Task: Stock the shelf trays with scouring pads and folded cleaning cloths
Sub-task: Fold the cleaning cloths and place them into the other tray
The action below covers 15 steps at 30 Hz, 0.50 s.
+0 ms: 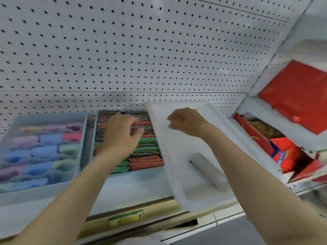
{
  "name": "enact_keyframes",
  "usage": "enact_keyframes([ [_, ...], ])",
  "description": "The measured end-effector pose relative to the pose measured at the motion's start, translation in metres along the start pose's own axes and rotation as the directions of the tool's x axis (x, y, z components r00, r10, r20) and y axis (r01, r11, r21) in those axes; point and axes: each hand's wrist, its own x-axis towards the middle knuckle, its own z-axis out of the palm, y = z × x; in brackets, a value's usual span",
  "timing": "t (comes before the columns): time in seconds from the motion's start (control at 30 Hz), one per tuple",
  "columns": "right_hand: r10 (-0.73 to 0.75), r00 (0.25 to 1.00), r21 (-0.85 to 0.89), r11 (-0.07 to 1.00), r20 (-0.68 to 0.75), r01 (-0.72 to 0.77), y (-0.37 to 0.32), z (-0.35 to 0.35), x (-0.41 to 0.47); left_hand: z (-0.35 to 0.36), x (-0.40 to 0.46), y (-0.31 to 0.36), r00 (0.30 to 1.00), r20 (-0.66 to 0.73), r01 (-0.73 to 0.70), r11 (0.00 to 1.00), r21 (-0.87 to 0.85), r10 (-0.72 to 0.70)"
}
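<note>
Red and green scouring pads [141, 152] filling middle grey tray [138, 171]; pastel folded cloths [40, 151] filling left grey tray [83, 149], blur preventing our count. White plastic tray [178, 174], third one, lying tilted, seemingly bare — we are judging it still unstocked. Left hand [120, 133] spreading fingers over pads; right hand [185, 121] hovering loosely curled, holding nothing.

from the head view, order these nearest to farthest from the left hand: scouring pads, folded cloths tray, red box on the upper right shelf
1. Scouring pads: directly under the left hand, middle tray.
2. Folded cloths tray: next tray to the left.
3. Red box: far right, upper shelf.
</note>
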Motion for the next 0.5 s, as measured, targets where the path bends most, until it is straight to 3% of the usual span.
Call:
enact_keyframes([
  [0.07, 0.155, 0.973, -0.200, 0.973, 0.173, -0.119, 0.058, -0.005, -0.001, 0.041, 0.008, 0.046, 0.983, 0.178, -0.057, 0.998, 0.028, 0.051],
  [0.13, 0.267, 0.912, -0.426, 0.897, 0.310, -0.117, 0.101, -0.001, -0.001, 0.075, 0.015, 0.067, 0.960, 0.262, -0.134, 0.983, 0.128, 0.097],
  [0.2, 0.295, 0.874, -0.486, 0.871, 0.385, -0.080, 0.127, 0.009, 0.000, 0.097, 0.017, 0.071, 0.954, 0.290, -0.154, 0.956, 0.250, 0.077],
  [0.4, 0.100, 0.809, -0.427, 0.883, 0.579, 0.196, 0.127, 0.023, 0.001, 0.105, 0.012, 0.066, 0.972, 0.230, -0.114, 0.950, 0.289, 0.047],
  [0.47, 0.001, 0.816, -0.277, 0.941, 0.578, 0.195, 0.126, 0.013, 0.003, 0.103, 0.011, 0.067, 0.976, 0.214, -0.097, 0.966, 0.241, 0.045],
  [0.5, -0.046, 0.818, -0.113, 0.985, 0.573, 0.134, 0.127, 0.006, 0.004, 0.102, 0.010, 0.069, 0.981, 0.191, -0.068, 0.981, 0.180, 0.034],
])
